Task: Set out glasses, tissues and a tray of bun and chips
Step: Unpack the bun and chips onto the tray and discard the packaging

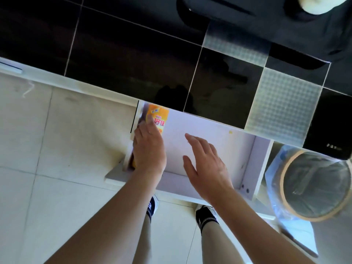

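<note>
An orange-yellow chips bag [159,116] lies along the left wall of an open white drawer [219,141]. My left hand [149,149] lies on the bag's near part with fingers stretched over it; the thumb is hidden. Over the drawer's bare middle my right hand [206,164] hovers with spread, straight fingers and holds nothing. At the top right a pale round bun [316,4] rests on a black tray [219,8], cut off by the frame edge. No glasses or tissues are in view.
A black tiled counter [123,54] runs above the drawer, with two frosted patterned tiles [282,103]. A round bin with a blue liner [314,187] stands right of the drawer. My feet [206,214] stand on pale floor tiles below the drawer front.
</note>
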